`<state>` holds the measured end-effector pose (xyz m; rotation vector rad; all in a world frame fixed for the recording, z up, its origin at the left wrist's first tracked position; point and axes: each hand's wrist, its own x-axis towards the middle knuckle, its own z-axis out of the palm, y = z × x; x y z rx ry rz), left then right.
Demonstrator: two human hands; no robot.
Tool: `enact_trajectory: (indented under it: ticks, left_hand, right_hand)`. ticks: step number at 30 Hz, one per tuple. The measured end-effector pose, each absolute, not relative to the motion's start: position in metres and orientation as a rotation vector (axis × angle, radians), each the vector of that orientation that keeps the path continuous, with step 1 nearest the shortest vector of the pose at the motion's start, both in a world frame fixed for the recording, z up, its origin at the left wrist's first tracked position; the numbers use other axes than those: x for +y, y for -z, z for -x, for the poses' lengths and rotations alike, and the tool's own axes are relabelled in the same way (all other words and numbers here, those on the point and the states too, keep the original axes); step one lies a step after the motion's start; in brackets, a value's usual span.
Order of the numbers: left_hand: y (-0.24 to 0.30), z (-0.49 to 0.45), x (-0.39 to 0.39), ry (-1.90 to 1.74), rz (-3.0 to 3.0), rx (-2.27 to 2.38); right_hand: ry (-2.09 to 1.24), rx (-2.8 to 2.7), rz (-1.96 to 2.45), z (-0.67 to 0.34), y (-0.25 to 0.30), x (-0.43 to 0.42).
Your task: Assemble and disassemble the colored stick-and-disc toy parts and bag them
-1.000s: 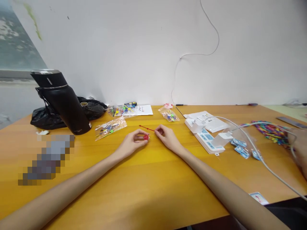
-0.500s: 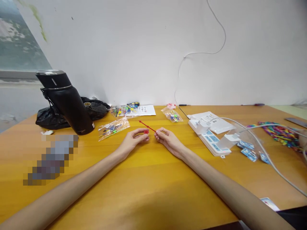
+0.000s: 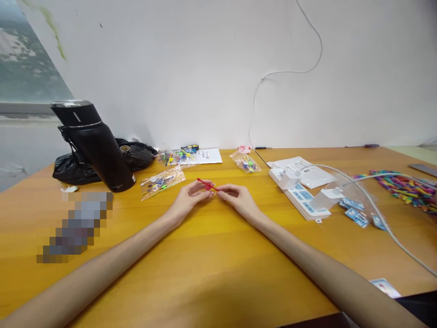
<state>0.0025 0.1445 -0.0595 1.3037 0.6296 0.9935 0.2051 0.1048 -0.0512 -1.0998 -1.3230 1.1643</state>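
Observation:
Between thumb and fingers, my left hand (image 3: 187,199) pinches a small round red plastic piece (image 3: 208,187). My right hand (image 3: 241,200) is close beside it, its fingertips closed on one end of a thin red stick with an arrow-shaped tip (image 3: 199,180). The stick slants up to the left and crosses the round piece; whether it passes through it or only lies against it, I cannot tell. Both hands are just above the wooden table (image 3: 205,269), their fingertips almost meeting.
Clear bags of coloured plastic parts (image 3: 163,182) lie beyond my hands, another bag (image 3: 246,162) to their right. A black flask (image 3: 99,150) stands left before a black plastic bag (image 3: 73,168). On the right are a power strip (image 3: 303,200), white cables and colourful strings (image 3: 403,189).
My right hand has shifted slightly left, closer to my left hand. The red stick has come down and left, so it now overlaps the round red piece.

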Motion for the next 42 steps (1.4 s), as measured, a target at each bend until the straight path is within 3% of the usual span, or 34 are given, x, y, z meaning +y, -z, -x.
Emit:
enact_trajectory:
  ticks: [19,42]
  left_hand:
    - [0.0526,-0.0049,0.1392,-0.975,-1.363,0.740]
    - [0.0560,-0.0047,0.1402,-0.952,-1.337,0.733]
  right_hand:
    - [-0.832,-1.539,1.251,-0.2027,0.0519,0.0995]
    - [-0.845,-1.618,1.316,-0.2016,0.0526,0.0955]
